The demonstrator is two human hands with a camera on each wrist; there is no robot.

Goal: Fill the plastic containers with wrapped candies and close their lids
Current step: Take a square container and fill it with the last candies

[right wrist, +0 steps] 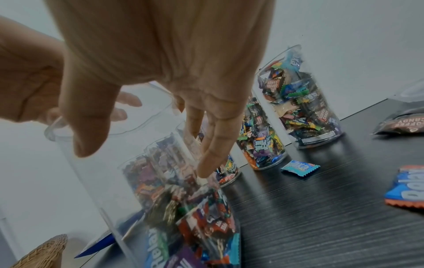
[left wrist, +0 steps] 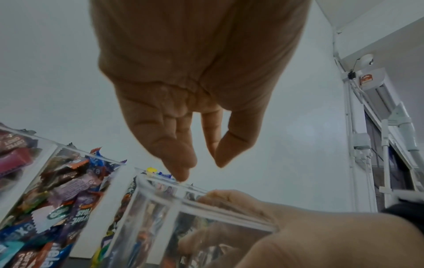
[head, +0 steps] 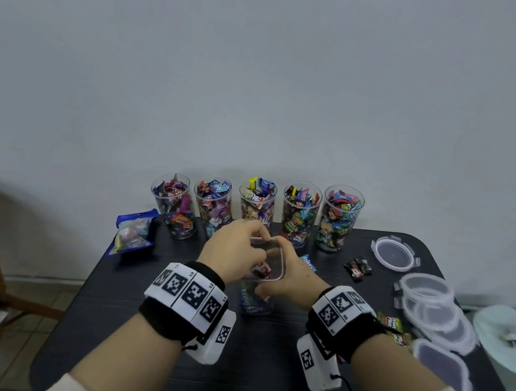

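The clear square-mouthed plastic container (head: 271,261), partly filled with wrapped candies (right wrist: 206,224), stands mid-desk (head: 267,347). My right hand (head: 294,277) wraps its side; my left hand (head: 235,250), fingers (left wrist: 181,163) bunched and apparently empty, hovers at the rim. Risk: the light, tall container may tip if bumped.
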